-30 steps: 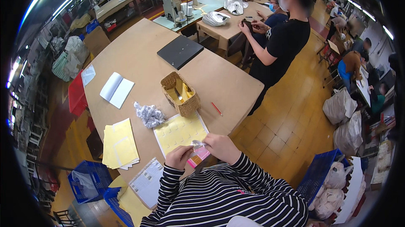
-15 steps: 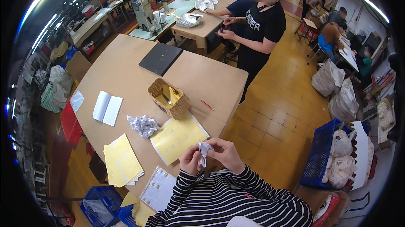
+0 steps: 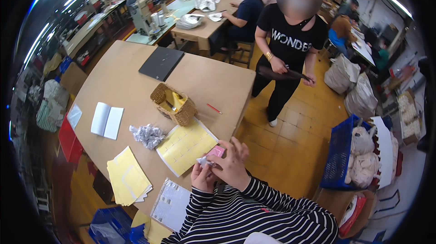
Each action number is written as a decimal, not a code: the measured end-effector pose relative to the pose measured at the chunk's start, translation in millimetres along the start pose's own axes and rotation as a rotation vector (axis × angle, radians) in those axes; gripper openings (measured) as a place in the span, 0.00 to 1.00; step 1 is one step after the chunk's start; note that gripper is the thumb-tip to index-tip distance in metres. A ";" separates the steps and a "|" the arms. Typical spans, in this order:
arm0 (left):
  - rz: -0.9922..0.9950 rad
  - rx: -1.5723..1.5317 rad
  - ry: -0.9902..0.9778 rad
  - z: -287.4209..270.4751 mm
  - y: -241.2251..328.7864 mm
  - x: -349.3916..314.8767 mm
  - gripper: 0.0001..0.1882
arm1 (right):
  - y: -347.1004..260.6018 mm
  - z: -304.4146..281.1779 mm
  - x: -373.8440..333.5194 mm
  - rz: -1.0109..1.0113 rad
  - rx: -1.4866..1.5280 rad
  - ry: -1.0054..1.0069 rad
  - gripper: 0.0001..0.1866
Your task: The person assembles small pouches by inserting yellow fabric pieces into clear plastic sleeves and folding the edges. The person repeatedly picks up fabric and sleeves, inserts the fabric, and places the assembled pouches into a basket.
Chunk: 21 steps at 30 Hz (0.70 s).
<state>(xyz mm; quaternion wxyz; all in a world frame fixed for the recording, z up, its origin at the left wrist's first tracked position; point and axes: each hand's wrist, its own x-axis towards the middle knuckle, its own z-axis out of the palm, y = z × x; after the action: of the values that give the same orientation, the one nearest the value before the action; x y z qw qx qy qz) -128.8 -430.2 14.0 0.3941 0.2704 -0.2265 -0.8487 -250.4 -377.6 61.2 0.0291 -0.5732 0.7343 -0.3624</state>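
Close in front of my body, above the near right edge of the table, both hands meet at a small white and pink piece [image 3: 216, 151], soft-looking and folded; whether it is cloth or paper I cannot make out. My left hand [image 3: 203, 178] pinches its white end between thumb and fingers. Against the same piece are the thumb and a finger of my right hand [image 3: 231, 163], its other fingers raised and bent. Just beyond the hands lies a yellow sheet [image 3: 187, 146] with rows of small marks. Beside it sits a heap of crumpled white pieces [image 3: 147, 135].
On the brown table [image 3: 118, 67] are a woven basket [image 3: 184, 112], red pencil [image 3: 214, 108], open notebook [image 3: 107, 120], black board [image 3: 161, 63], yellow sheets [image 3: 128, 176] and a printed sheet [image 3: 171, 205]. A person [image 3: 290, 35] stands past the right edge. Blue crates [image 3: 336, 153] flank me.
My right hand has turned and lifted its fingers over the piece, whose pink part now shows more. The standing person has turned toward me and moved right. The whole view has shifted slightly.
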 end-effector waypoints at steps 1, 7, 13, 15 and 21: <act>-0.014 0.008 0.066 -3.7 -1.6 -0.1 0.21 | 0.1 2.7 -1.2 -0.012 0.001 -0.039 0.15; 0.016 0.004 0.123 -17.5 0.5 1.3 0.20 | -8.3 27.2 -1.5 -0.119 -0.131 -0.078 0.13; 0.034 0.018 0.124 -29.8 -4.0 9.5 0.19 | -6.9 31.8 -6.3 -0.127 -0.154 -0.152 0.18; 0.076 0.038 0.102 -34.4 -4.0 15.2 0.19 | -8.4 30.6 -10.1 -0.123 -0.132 -0.187 0.18; 0.128 0.117 0.042 -35.3 4.4 18.3 0.19 | -18.6 26.9 -11.6 -0.049 -0.010 -0.149 0.21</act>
<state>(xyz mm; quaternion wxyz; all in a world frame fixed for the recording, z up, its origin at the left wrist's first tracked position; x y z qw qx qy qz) -113.8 -453.3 -15.0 0.4358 0.2955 -0.2841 -0.8013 -218.9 -382.6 47.6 0.0719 -0.6166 0.7175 -0.3159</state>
